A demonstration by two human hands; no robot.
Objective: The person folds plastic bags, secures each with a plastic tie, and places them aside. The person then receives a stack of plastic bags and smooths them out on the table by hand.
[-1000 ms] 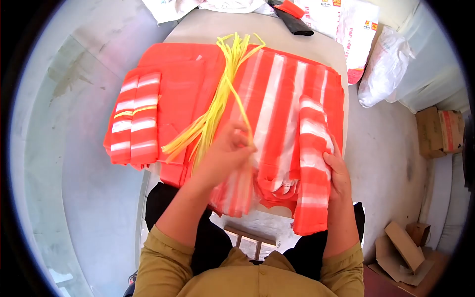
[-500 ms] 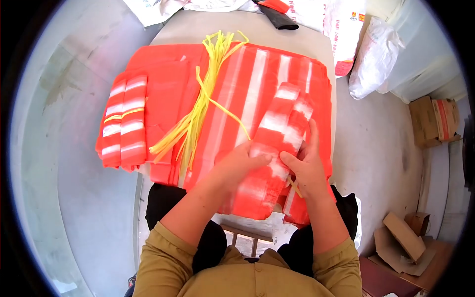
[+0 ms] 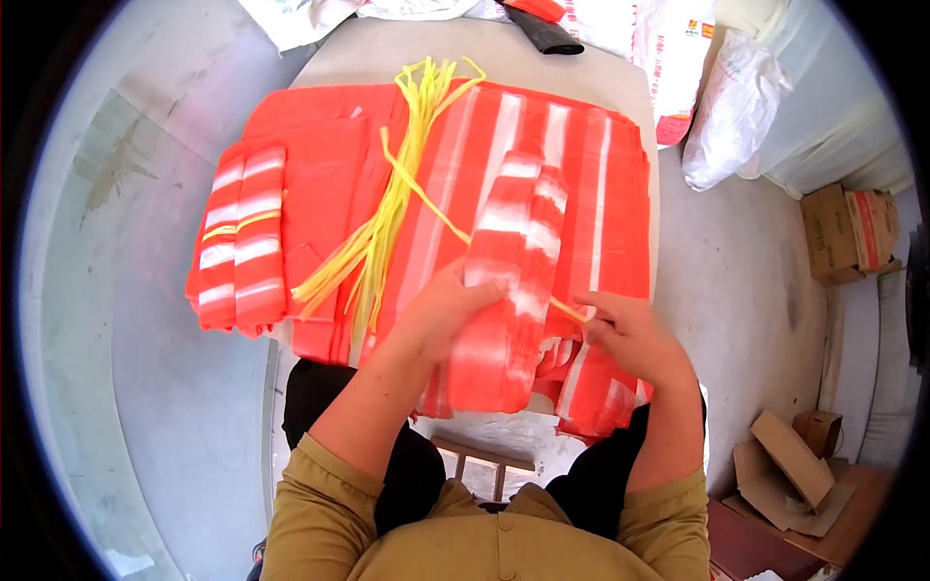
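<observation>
My left hand (image 3: pixel 448 308) grips the left side of a folded red-and-white bundle (image 3: pixel 513 261), its thumb on top. A yellow strip (image 3: pixel 435 207) passes beneath this bundle and comes out on its right side. There my right hand (image 3: pixel 625 334) pinches the strip's end between thumb and fingers. Under the bundle lies a wide stack of red-and-white striped sheets (image 3: pixel 620 184). A bunch of yellow strips (image 3: pixel 402 189) lies across the stack, left of the bundle. Farther left rests another folded pair of bundles (image 3: pixel 242 232) with a yellow band around it.
The sheets lie on a beige table (image 3: pixel 378 53). White sacks (image 3: pixel 731 111) and a dark tube-like item (image 3: pixel 544 32) are at the back. Cardboard boxes (image 3: pixel 848 232) stand on the right, with opened cardboard (image 3: pixel 790 474) at the lower right. A wooden stool (image 3: pixel 481 453) shows below the table.
The bundle has moved left from the right side of the stack onto the yellow strip. My right hand has left the bundle and now holds the strip's end; my left hand has gone from strip to bundle.
</observation>
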